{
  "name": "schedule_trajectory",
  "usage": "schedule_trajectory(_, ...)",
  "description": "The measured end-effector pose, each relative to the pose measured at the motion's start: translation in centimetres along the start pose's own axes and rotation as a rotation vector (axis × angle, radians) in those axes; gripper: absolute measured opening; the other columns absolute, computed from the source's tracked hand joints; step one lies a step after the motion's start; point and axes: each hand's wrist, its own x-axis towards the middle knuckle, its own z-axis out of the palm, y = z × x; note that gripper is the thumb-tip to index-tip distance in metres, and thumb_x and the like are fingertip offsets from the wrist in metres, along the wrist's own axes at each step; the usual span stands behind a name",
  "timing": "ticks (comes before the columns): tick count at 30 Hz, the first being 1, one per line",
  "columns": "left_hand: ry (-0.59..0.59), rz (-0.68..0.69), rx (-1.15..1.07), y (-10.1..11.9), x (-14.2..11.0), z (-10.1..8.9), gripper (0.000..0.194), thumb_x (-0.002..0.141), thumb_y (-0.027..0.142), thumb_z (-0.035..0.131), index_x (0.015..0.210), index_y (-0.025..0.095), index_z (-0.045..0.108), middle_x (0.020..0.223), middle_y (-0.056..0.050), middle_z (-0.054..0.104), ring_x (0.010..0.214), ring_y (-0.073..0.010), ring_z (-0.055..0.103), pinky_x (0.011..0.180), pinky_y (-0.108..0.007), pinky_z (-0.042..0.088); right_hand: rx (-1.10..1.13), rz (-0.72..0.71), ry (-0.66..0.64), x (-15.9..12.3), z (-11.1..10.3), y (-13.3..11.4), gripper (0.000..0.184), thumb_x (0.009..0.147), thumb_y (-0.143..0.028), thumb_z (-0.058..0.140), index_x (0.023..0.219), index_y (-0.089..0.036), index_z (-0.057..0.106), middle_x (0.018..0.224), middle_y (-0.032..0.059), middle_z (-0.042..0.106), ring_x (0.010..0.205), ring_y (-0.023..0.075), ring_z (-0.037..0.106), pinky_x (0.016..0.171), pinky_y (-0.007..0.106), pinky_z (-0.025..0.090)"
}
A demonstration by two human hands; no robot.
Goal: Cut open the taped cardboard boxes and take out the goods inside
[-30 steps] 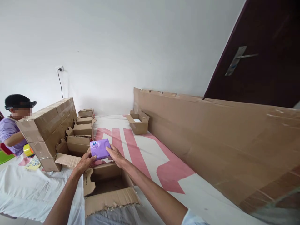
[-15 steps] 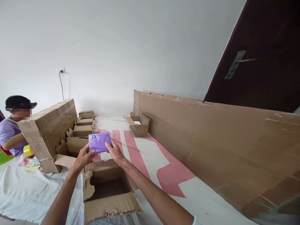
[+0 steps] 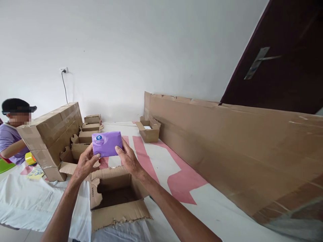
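A purple tissue pack (image 3: pixel 108 144) with a round blue logo is held up between both hands, its printed face toward me. My left hand (image 3: pixel 87 162) grips its left end, thumb on the lower corner. At the right end my right hand (image 3: pixel 128 157) is closed on it, the thumb pressed against the front. Below the pack stands an open cardboard box (image 3: pixel 121 210) with its flaps spread; the part of its inside that shows is bare. My forearms pass on either side of this box.
Several open boxes (image 3: pixel 89 137) line the left, beside a wall of taped cartons (image 3: pixel 50 134). A person (image 3: pixel 12 141) sits behind the cartons. Another open box (image 3: pixel 148 131) with something white inside stands at the back, near the long cardboard barrier (image 3: pixel 214 151). A yellow tape roll (image 3: pixel 29 158) lies left.
Both hands have raised the tissue pack and brought it closer to me, so it looks larger and higher above the box. The view has shifted slightly.
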Motion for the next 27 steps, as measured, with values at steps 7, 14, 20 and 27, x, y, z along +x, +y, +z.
schedule_trajectory(7,-0.015,0.003,0.013,0.0,-0.6,0.0,0.068,0.088,0.053,0.081,0.146,0.019,0.066,0.127,-0.011,0.076,0.108,-0.0264,0.068,0.083,-0.03,0.058,-0.018,0.014,-0.004,-0.9,-0.1,-0.1,0.065,0.101,-0.057,0.062,0.158,-0.026,0.058,0.16,0.0084,0.061,0.148,0.0315,0.055,0.125,0.048,0.045)
schedule_trajectory(14,-0.027,0.03,0.013,0.4,-1.0,0.0,0.071,0.091,0.051,0.08,0.152,0.018,0.063,0.126,-0.012,0.076,0.108,-0.0272,0.068,0.086,-0.032,0.059,-0.035,0.003,0.002,-1.3,0.1,-1.1,0.064,0.101,-0.056,0.061,0.158,-0.026,0.059,0.155,0.0076,0.065,0.144,0.031,0.058,0.124,0.047,0.046)
schedule_trajectory(20,-0.01,0.038,-0.059,0.3,-1.6,0.0,0.072,0.091,0.047,0.083,0.154,0.02,0.061,0.142,-0.013,0.073,0.123,-0.0341,0.069,0.095,-0.038,0.061,-0.004,0.013,0.002,-1.9,0.2,-2.1,0.064,0.099,-0.057,0.064,0.157,-0.028,0.059,0.149,0.0071,0.068,0.142,0.0303,0.058,0.123,0.046,0.047)
schedule_trajectory(27,-0.069,0.03,-0.119,-0.6,-2.5,0.7,0.077,0.086,0.047,0.088,0.153,0.019,0.064,0.152,-0.017,0.066,0.142,-0.0405,0.059,0.11,-0.046,0.056,0.093,0.153,-0.001,-2.8,-0.4,0.0,0.063,0.086,-0.055,0.082,0.14,-0.026,0.067,0.13,0.0069,0.077,0.121,0.0303,0.069,0.11,0.046,0.056)
